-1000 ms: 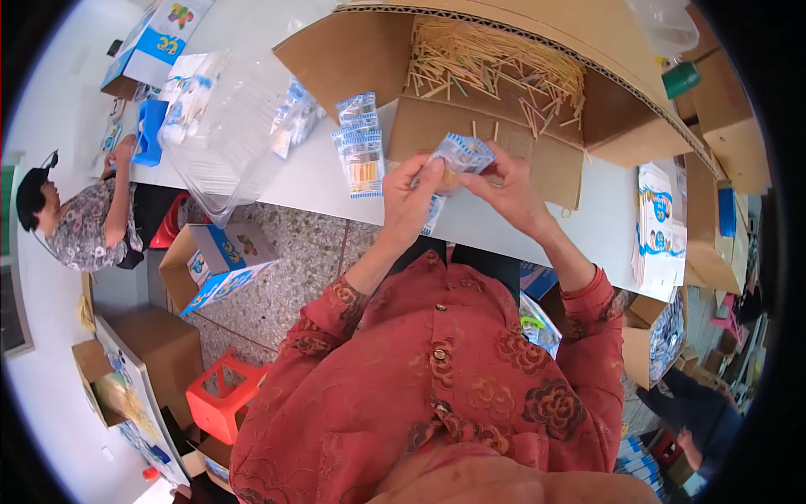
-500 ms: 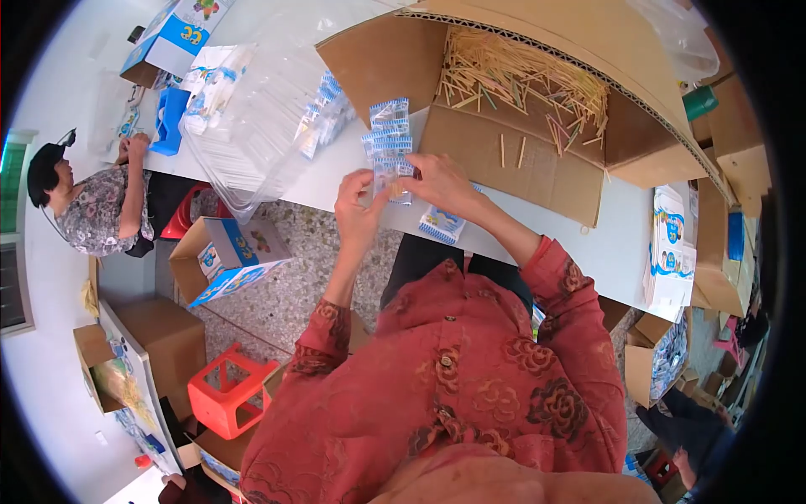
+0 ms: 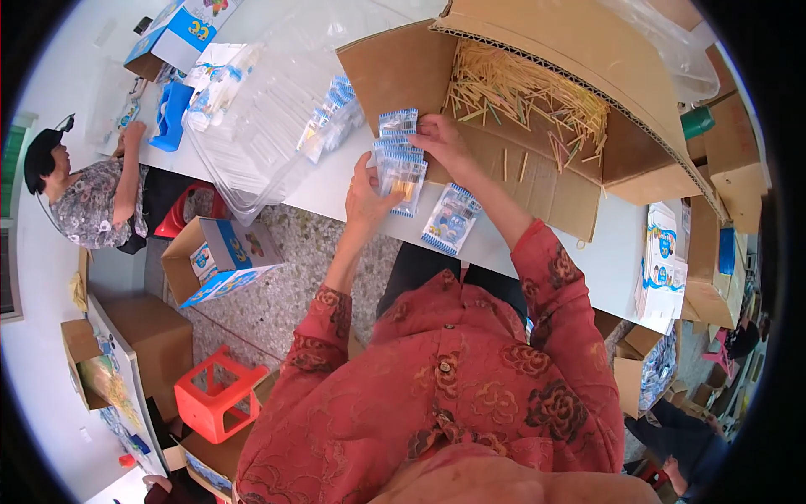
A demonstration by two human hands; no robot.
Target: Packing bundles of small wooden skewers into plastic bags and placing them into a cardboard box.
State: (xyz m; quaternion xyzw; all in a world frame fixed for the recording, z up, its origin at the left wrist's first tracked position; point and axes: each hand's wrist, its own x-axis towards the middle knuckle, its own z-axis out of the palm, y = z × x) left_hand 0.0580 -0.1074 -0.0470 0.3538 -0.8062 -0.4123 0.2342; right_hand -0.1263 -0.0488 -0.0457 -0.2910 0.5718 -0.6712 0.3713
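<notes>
**Stacking small packets at the table edge**

Going left to right: a co-worker is sitting at the far left end of the white table, and a clear plastic bag is lying across it. My left hand is closing around a small blue-and-clear packet, thumb against its side. My right hand is pressing down, fingers together, on the stack of packets just behind it. One packet is lying loose near the table edge. The open cardboard box is holding many wooden sticks, possibly toothpicks, so I am judging that several packets are stacked and plenty remains.
</notes>
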